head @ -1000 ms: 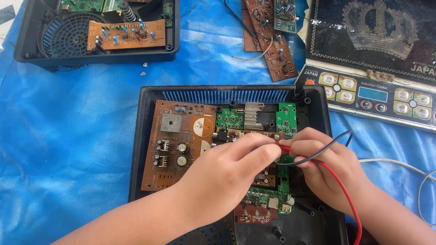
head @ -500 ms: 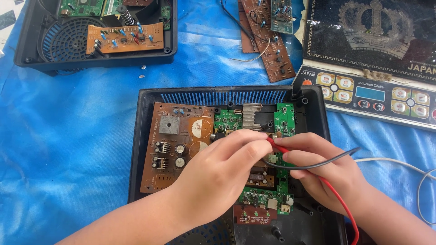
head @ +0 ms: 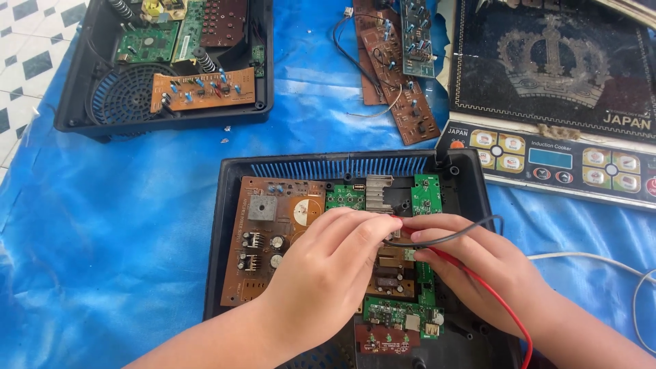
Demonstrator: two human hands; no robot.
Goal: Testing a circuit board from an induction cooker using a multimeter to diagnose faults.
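Left hand [head: 328,273] pinches black wire [head: 451,237], right hand [head: 478,263] grips red wire [head: 488,290] over circuit board [head: 273,239].

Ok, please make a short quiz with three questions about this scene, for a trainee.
1. True or false: both hands work inside the open black case nearest the camera.
2. Which colours are the two wires at the right hand? A) red and black B) yellow and green C) white and blue
3. Fill in: the second open case lies at the top ____ of the picture.

Key:
1. True. The left hand and the right hand meet over the circuit boards in that case.
2. A. The red wire runs down over the right wrist; the black wire loops above the fingers.
3. left, on the blue sheet.
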